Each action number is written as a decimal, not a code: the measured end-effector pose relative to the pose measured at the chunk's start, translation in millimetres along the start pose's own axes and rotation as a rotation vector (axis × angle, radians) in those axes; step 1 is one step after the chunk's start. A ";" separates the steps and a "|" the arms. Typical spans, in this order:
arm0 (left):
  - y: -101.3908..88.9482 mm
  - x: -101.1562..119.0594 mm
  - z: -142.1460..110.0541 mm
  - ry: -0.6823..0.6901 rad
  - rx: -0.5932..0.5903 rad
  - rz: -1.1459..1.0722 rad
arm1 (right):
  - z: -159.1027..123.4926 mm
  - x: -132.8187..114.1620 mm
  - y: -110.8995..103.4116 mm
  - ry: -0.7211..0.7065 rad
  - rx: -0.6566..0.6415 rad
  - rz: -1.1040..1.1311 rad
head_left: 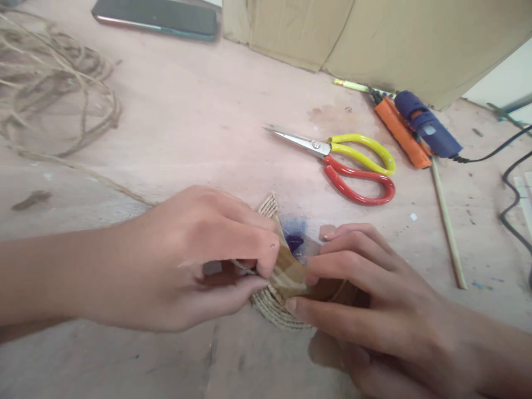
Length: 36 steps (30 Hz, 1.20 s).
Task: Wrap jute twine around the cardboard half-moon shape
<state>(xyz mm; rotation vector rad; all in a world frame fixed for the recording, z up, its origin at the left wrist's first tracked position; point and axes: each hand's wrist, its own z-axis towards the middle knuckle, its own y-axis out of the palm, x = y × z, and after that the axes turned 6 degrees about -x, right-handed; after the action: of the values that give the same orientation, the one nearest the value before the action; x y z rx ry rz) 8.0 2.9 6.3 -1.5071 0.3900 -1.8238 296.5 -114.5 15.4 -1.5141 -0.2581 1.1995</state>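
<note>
My left hand (216, 260) pinches a strand of jute twine (244, 267) between thumb and forefinger, over a curved brown piece (286, 269) that looks like cardboard. Rows of twine (276, 310) run along the lower edge and upper tip of this piece. My right hand (366, 293) grips the piece from the right, with its thumb on the twine rows and its fingers bent over the top. Beyond the left hand the twine trails back to a loose coil (62, 88). The right end of the piece is hidden under the right hand.
Scissors (320, 145) with yellow and red handles lie behind the hands. To their right are a blue and orange tool (428, 124) with a cord, probably a glue gun, and a thin wooden stick (448, 227). A phone (155, 19) and a cardboard box (374, 39) are at the back.
</note>
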 end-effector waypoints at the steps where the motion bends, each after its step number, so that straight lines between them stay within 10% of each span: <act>1: -0.1 0.1 0.5 -0.007 -0.016 -0.019 | 0.3 -0.2 0.9 0.008 0.024 0.004; 7: -0.6 3.2 2.7 -0.035 -0.045 -0.073 | -3.2 0.7 12.1 0.045 0.193 0.053; 36: -1.2 3.4 1.4 -0.054 -0.032 -0.010 | -0.6 -3.5 5.9 0.062 0.108 0.072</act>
<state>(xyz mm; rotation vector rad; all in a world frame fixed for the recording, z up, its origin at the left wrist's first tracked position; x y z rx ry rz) 8.8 1.7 9.9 -1.5791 0.3885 -1.7881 292.8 -119.4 12.3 -1.4736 -0.0964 1.2024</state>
